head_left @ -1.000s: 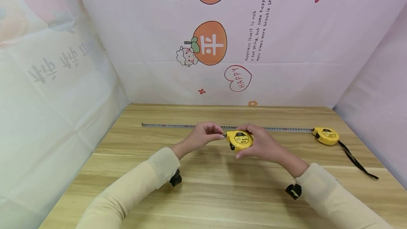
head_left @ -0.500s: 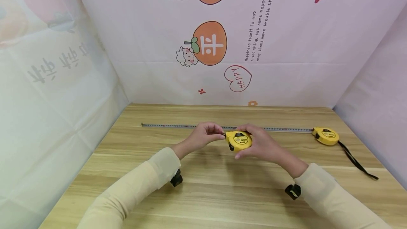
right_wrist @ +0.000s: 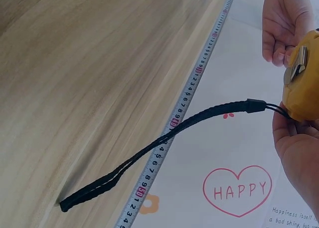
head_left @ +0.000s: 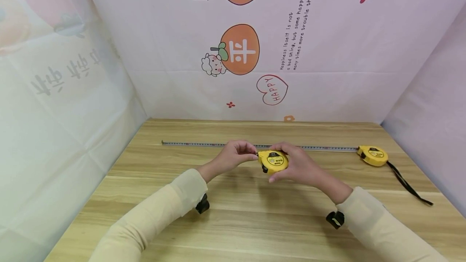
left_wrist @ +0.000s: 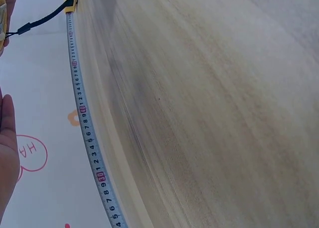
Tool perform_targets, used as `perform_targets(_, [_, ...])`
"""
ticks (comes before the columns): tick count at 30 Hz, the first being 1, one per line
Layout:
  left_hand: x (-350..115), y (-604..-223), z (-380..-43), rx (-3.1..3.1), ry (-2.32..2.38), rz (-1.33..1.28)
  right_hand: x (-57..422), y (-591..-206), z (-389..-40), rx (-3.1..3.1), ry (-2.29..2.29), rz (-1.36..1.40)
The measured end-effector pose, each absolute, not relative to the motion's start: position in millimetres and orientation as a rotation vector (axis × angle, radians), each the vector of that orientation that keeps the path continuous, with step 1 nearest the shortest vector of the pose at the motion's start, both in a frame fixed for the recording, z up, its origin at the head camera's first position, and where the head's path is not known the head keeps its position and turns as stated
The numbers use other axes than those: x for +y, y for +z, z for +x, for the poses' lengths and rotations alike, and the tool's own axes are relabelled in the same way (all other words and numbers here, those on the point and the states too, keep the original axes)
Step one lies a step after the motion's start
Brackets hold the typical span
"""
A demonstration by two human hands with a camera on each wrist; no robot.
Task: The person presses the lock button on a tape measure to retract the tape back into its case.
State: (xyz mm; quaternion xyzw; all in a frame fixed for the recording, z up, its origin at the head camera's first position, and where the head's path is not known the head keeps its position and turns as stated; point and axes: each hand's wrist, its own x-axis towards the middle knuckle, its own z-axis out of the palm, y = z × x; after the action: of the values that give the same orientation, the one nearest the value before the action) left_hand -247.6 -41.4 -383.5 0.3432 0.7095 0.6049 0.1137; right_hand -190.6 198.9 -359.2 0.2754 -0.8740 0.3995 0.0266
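In the head view, a long blade [head_left: 189, 144] lies on the table [head_left: 218, 229], starting well left of the left fingers and running behind both hands. The left hand [head_left: 233, 157] pinches, thumb against fingertips, at the mouth of the yellow tape [head_left: 274, 162]. That tape sits between the two sets of fingers, raised above the wood. The right hand [head_left: 300, 167] grips its case, thumb below, fingers above. Well right of these fingers lies the second tape [head_left: 373, 156], joined to the blade, its strap [head_left: 407, 183] trailing nearer the person. Only the wrist views show the black cord [right_wrist: 209, 113] hanging from the gripped case; the right one adds a metal clip [right_wrist: 297, 66] just above the right fingers.
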Motion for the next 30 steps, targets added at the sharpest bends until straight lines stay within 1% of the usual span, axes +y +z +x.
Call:
perform_targets(12, [-41.5,-389.7,-250.6,2.054,1.755,1.049,198.5,-360.4,-190.9,-2.677,1.203,0.888])
perform_targets(30, [-44.5,-390.5,-248.9,2.050,1.774,1.066,195.4,-359.9,-190.4,-2.691,1.202,0.867])
